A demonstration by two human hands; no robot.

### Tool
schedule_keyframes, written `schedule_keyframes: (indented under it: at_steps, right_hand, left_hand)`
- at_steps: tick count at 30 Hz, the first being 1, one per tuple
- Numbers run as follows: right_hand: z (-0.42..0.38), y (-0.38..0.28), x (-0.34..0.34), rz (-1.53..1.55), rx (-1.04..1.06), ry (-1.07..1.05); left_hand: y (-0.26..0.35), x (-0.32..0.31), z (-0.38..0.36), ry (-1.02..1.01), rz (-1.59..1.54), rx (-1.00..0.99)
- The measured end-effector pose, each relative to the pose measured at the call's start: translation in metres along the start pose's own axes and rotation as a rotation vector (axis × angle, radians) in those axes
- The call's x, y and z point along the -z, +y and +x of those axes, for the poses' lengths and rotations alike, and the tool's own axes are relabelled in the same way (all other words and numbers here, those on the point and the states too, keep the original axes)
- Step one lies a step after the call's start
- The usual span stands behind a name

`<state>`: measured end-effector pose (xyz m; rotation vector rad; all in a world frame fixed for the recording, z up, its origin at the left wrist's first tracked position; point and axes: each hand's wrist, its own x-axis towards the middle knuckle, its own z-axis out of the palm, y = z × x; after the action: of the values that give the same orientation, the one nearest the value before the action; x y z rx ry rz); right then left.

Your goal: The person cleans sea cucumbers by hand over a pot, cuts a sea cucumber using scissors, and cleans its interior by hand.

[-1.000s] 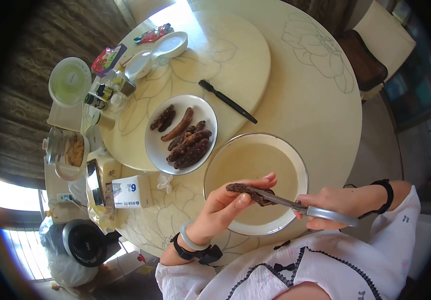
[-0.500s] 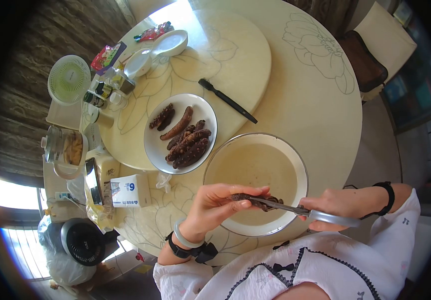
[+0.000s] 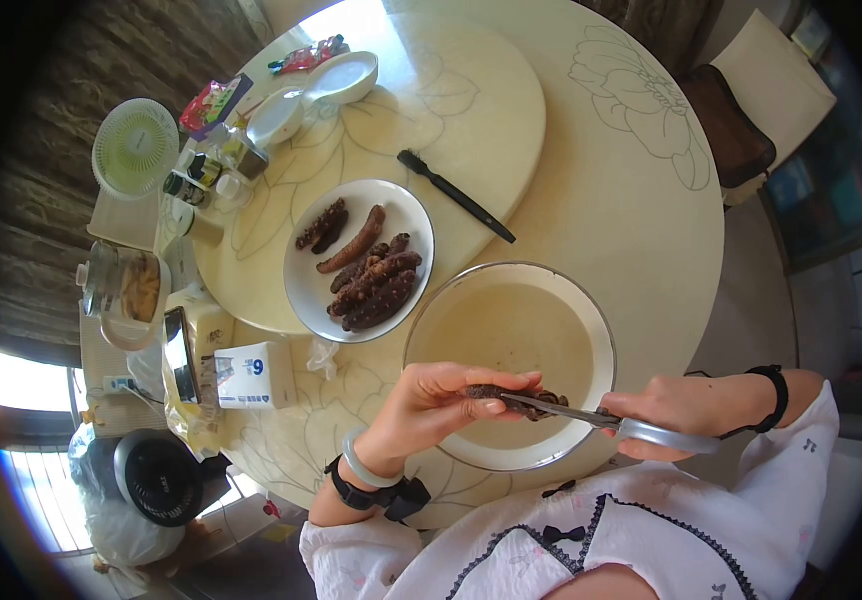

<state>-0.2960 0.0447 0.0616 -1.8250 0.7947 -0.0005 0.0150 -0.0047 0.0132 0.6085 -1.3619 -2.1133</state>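
Sea cucumber held over the bowl, scissor blades engaged.

The right hand is closed around the grips of the scissors; how far the blades are parted cannot be resolved. The left hand pinches a dark sea cucumber between curled fingers and thumb, above the near side of the large bowl. Beyond it, a white plate carries more sea cucumbers. Farther off, a black brush lies on the turntable.
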Motion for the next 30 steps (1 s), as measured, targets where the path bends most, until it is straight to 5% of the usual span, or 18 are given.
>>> schedule_keyframes:
  at_steps: [10,18,30]
  right_hand:
    - [-0.002,-0.003,0.003,0.128,-0.046,-0.014]
    - [-0.001,-0.012,0.016,0.199,-0.223,-0.221]
    - [0.004,-0.002,0.002,0.101,-0.064,-0.054]
  left_hand:
    - [0.002,-0.003,0.003,0.061,-0.042,0.045]
    - [0.004,-0.003,0.004,-0.015,-0.055,0.057]
    - [0.003,-0.006,0.002,-0.016,-0.006,0.025]
